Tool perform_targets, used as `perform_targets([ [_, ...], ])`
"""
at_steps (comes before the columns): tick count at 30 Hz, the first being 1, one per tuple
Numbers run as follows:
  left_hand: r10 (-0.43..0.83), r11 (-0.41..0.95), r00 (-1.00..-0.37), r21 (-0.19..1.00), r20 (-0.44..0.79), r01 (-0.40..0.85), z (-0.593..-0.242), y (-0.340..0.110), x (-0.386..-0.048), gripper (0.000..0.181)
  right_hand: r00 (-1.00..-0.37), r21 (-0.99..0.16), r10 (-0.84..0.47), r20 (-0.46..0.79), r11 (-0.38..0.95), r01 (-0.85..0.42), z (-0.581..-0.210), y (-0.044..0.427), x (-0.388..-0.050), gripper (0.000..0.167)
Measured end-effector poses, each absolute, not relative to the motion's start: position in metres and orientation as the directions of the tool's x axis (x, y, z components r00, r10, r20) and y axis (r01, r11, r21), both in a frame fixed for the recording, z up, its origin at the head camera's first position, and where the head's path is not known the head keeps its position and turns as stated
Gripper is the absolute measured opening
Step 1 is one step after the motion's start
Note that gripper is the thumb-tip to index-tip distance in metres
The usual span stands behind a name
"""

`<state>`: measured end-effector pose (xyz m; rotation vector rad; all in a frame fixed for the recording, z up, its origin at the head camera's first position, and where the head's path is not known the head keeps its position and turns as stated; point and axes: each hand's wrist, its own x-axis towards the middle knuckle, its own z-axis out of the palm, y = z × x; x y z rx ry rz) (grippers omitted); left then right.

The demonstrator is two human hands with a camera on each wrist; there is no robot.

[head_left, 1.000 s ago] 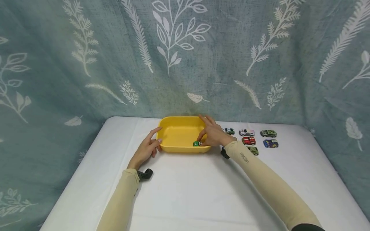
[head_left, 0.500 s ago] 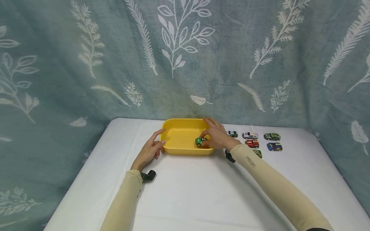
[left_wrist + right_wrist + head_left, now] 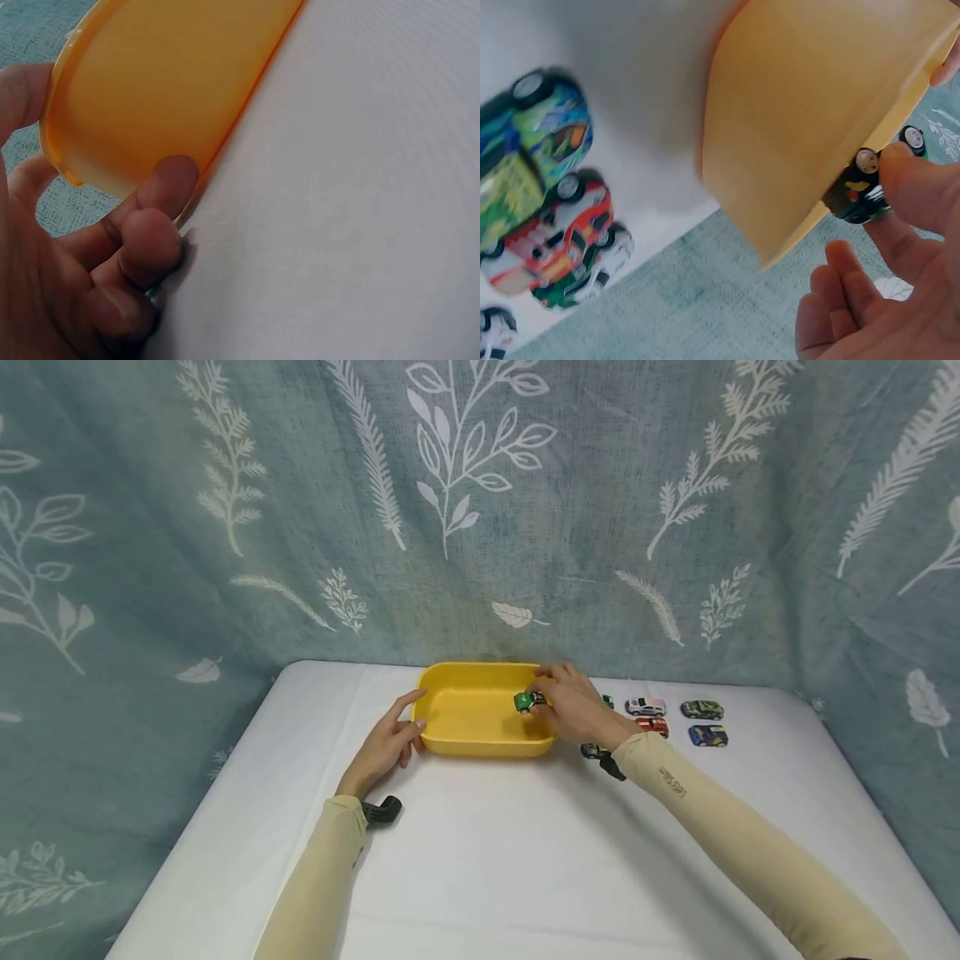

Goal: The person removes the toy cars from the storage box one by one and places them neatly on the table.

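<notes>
My left hand point(image 3: 384, 745) holds the left end of a yellow plastic tray point(image 3: 480, 748), thumb and fingers bent about its rim and wall. In the left wrist view the other fingers are curled beside the tray's corner. My right hand point(image 3: 579, 703) pinches a green toy car point(image 3: 527, 701) between thumb and fingers above the tray's right end. From the right wrist view, the toy car point(image 3: 855, 191) is tilted at the tray's rim, with its wheels showing. The hand covers part of it.
Right of the tray, several toy cars lie on the white table point(image 3: 480, 852): a white one point(image 3: 646, 707), a red one point(image 3: 652, 727), a camouflage one point(image 3: 702, 709) and a blue one point(image 3: 708, 736). Others are partly behind my right hand. A patterned curtain point(image 3: 480, 585) hangs behind.
My right hand has lifted the green toy car from the tray's floor, moving it up and slightly right. The left hand stays at the tray's left end. The head view has shifted slightly.
</notes>
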<state>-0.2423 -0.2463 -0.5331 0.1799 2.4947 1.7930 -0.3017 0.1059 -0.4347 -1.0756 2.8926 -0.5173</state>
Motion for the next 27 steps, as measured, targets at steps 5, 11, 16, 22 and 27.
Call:
perform_targets([
  [5,0.128,0.313,-0.992,0.949,-0.003,0.037,-0.532,-0.245,-0.244,0.054,-0.759,-0.254,-0.639,0.125,0.719,-0.647,-0.426,0.119,-0.298,0.030],
  [11,0.134,0.302,-0.991,0.953,-0.013,0.029,-0.530,-0.246,-0.242,0.054,-0.767,-0.209,-0.633,0.111,0.739,-0.640,-0.417,0.140,-0.299,0.031],
  [16,0.129,0.299,-0.992,0.953,0.006,0.045,-0.529,-0.247,-0.242,0.054,-0.775,-0.184,-0.623,0.106,0.754,-0.631,-0.407,0.157,-0.298,0.031],
  [22,0.131,0.295,-0.991,0.955,0.007,0.045,-0.531,-0.247,-0.243,0.055,-0.787,-0.141,-0.611,0.084,0.774,-0.617,-0.404,0.174,-0.296,0.031],
  [27,0.132,0.301,-0.991,0.953,-0.007,0.033,-0.533,-0.246,-0.243,0.054,-0.799,-0.139,-0.596,0.082,0.787,-0.601,-0.404,0.187,-0.291,0.029],
])
